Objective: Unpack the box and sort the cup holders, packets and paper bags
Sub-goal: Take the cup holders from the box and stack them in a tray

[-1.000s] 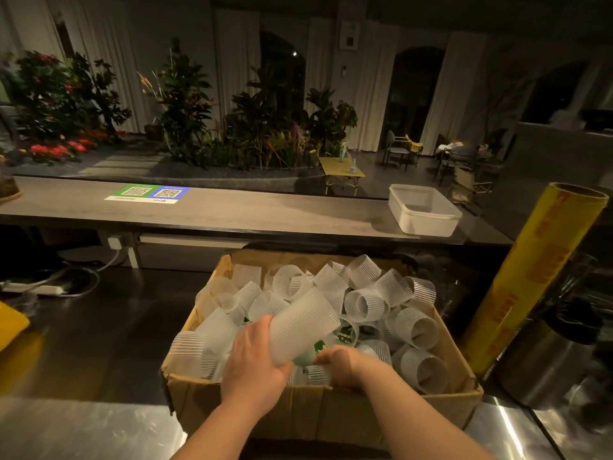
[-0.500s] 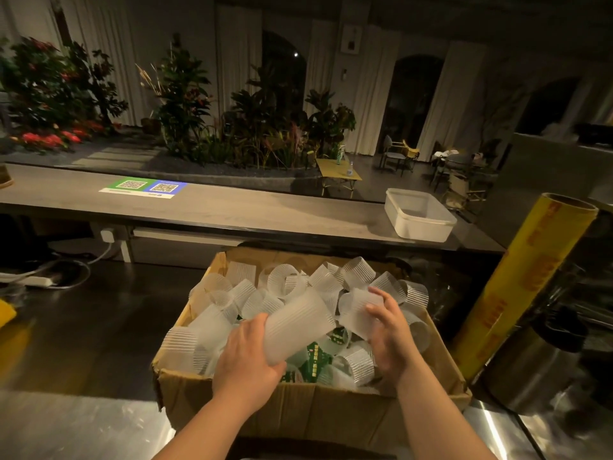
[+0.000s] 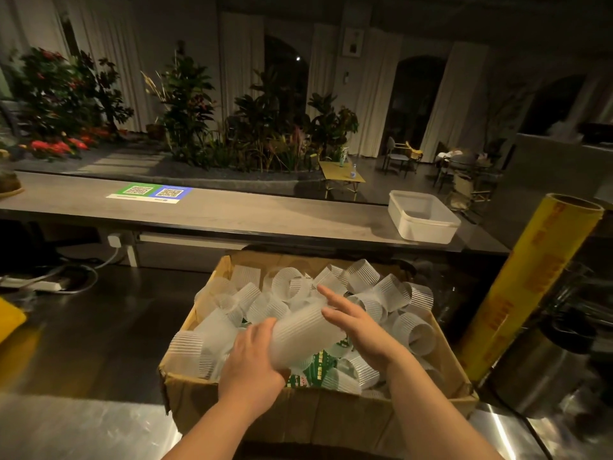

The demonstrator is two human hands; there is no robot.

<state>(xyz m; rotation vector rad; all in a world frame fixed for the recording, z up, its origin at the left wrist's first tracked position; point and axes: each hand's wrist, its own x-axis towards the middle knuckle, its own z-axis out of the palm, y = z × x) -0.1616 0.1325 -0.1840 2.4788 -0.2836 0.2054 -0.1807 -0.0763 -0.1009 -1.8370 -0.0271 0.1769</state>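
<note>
An open cardboard box (image 3: pixel 298 416) stands on the steel counter, filled with several translucent ribbed cup holders (image 3: pixel 391 293). Green printed packets (image 3: pixel 318 368) show between them near the front. My left hand (image 3: pixel 252 363) grips the near end of a nested stack of cup holders (image 3: pixel 298 330) held over the box. My right hand (image 3: pixel 358 327) lies with straight fingers against the stack's far right side. No paper bags are visible.
A yellow roll of cling film (image 3: pixel 530 287) leans just right of the box, with a steel pot (image 3: pixel 544 373) beside it. A white plastic tub (image 3: pixel 423 215) sits on the raised grey ledge (image 3: pixel 232 214) behind. Cables and a power strip (image 3: pixel 46 285) lie at left.
My right hand came up out of the box, picked a holder at the right, and now lies flat against the stack. The stack in my left hand has grown longer.
</note>
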